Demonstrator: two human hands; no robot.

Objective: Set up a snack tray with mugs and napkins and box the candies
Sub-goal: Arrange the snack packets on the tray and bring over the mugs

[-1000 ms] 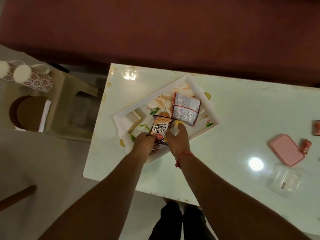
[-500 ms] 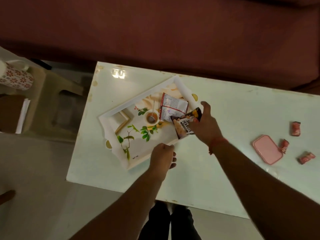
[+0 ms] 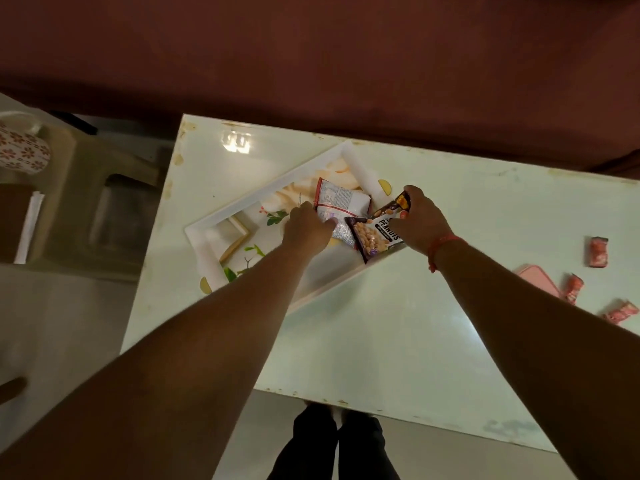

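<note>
Hands over the white tray (image 3: 277, 183) on the tabletop (image 3: 450, 209): left hand (image 3: 306, 230) pinching the silver snack packet (image 3: 341, 206), right hand (image 3: 420, 220) gripping the peanut packet (image 3: 375, 233), long axis slanting toward tray's near-right rim. Two packets, three pink candies (image 3: 598, 251) well right, nearer right hand; one floral mug (image 3: 20, 150) far left.

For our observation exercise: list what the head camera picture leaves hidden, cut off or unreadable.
- Pink flat lid: head view, mostly hidden behind the right forearm.
- Floral-patterned mug: cut off by the left edge.
- White printed snack packet: its print is too small to read; the left hand covers its near corner.
- Dark salted-peanuts packet: name partly covered by the right hand.
</note>
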